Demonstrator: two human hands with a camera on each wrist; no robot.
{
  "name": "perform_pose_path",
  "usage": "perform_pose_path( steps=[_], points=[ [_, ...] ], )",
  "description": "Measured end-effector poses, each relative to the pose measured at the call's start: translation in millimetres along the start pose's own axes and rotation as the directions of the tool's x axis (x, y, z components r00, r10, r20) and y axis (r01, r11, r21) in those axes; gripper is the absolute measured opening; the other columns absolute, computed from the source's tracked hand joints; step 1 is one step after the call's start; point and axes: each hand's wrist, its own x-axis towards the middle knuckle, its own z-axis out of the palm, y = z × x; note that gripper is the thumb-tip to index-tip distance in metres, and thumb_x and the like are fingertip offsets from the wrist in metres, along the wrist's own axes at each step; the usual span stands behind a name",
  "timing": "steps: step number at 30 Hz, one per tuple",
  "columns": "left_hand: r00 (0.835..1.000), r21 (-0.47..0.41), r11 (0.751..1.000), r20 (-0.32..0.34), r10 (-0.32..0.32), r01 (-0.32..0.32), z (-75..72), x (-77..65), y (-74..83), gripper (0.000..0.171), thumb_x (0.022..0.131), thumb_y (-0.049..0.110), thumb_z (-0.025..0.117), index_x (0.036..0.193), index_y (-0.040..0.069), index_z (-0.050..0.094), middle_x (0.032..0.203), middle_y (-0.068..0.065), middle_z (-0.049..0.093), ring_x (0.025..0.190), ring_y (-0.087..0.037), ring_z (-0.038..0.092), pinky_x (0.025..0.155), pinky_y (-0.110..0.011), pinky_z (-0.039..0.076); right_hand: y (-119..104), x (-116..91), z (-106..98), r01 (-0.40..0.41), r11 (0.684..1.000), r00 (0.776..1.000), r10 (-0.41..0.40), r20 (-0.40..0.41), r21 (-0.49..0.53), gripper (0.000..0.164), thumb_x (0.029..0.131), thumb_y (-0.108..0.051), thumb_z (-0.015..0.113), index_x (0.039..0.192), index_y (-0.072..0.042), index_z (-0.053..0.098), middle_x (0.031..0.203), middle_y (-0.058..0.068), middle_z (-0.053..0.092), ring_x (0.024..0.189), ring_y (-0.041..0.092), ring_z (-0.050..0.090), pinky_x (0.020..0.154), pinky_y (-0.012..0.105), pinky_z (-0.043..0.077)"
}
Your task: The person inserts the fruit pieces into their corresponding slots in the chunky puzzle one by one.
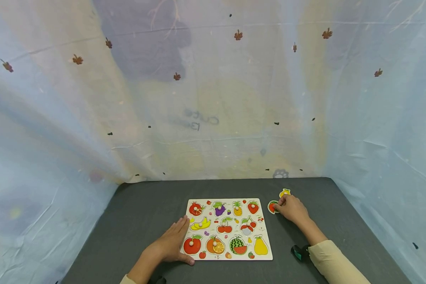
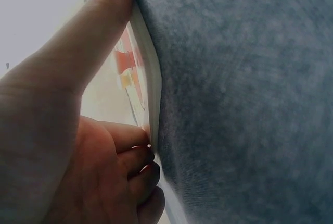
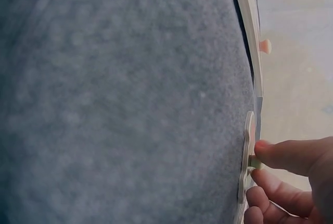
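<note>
A white wooden fruit puzzle board (image 1: 230, 255) lies flat on the dark table, several of its fruit pictures bearing small knobs. My left hand (image 1: 172, 240) rests along the board's left edge, fingers extended and thumb at the near left corner. To the right of the board, my right hand (image 1: 294, 210) pinches the knob of a red puzzle piece with a green rim (image 1: 271, 206). Seen edge-on in the right wrist view, that piece (image 3: 244, 166) has a green knob between thumb and finger. Just beyond it is a yellow puzzle piece (image 1: 284, 192), partly hidden by the hand.
The dark grey table (image 1: 145, 205) extends around the board on every side. A pale patterned curtain (image 1: 213, 98) hangs behind the table and down both sides. Below the right wrist is a dark wrist device (image 1: 299, 253).
</note>
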Motion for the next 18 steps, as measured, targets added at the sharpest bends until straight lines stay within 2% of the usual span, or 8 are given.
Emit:
perform_pose_path(
  steps=[10, 18],
  points=[
    [1.000, 0.007, 1.000, -0.001, 0.007, -0.007, 2.0, 0.3, -2.0, 0.142, 0.067, 0.064, 0.096, 0.168, -0.004, 0.022, 0.177, -0.022, 0.017, 0.164, -0.040, 0.018, 0.132, -0.059, 0.020, -4.5, -5.1, -3.0, 0.020, 1.000, 0.999, -0.020, -0.037, 0.002, 0.021, 0.097, -0.029, 0.080, 0.095, -0.010, 0.070, 0.084, 0.001, 0.065, 0.068, 0.017, 0.057, 0.058, 0.035, 0.046],
    [1.000, 0.011, 1.000, 0.001, 0.007, -0.007, 1.0, 0.3, -1.2, 0.143, 0.067, 0.065, 0.096, 0.168, -0.004, 0.022, 0.177, -0.022, 0.018, 0.164, -0.040, 0.018, 0.132, -0.059, 0.019, -9.4, -9.3, -2.1, 0.087, 0.996, 0.990, -0.088, -0.106, -0.013, 0.018, 0.096, -0.027, 0.082, 0.096, -0.013, 0.070, 0.087, 0.001, 0.065, 0.071, 0.016, 0.056, 0.060, 0.035, 0.047]
  ],
)
